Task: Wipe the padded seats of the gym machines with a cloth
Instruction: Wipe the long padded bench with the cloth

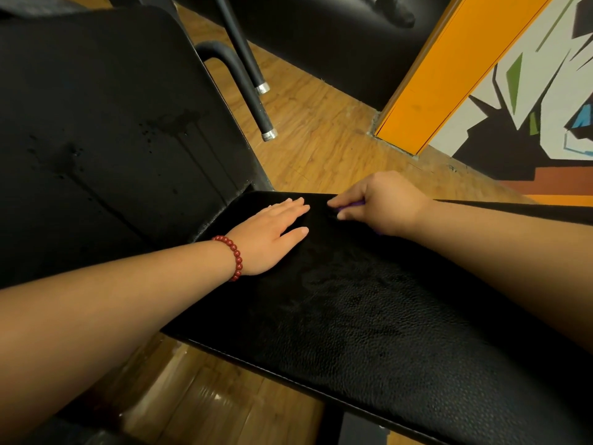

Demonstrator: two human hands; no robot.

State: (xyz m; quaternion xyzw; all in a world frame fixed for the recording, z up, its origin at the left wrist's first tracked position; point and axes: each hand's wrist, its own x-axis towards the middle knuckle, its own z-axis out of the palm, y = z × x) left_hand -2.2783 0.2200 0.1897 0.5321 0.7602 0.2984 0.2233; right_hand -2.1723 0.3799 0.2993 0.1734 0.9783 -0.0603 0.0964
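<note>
Fingers [348, 200] of right hand [388, 207] curled, clamped on purple cloth [356, 203]; cloth mostly hidden, probably bunched small. Cloth at 12 o'clock edge of seat pad [369, 316]. Left hand [272, 232] flat on pad, fingers straight. Spread cloth wider, draw overlapping strokes toward 6 o'clock, shift left hand to wipe beneath.

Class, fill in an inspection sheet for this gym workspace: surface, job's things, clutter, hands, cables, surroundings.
Surface: black padded seat, grained, with faint smears near the middle.
Job's things: purple cloth, mostly hidden under the right hand; backrest shows dark drips.
Clutter: nothing seen.
Hands: left hand lies flat on the seat, fingers straight, red bracelet on the wrist; right hand grips the cloth near the seat's far edge.
Cables: nothing seen.
Surroundings: wooden floor, black bars with silver caps, orange pillar, painted wall.
</note>
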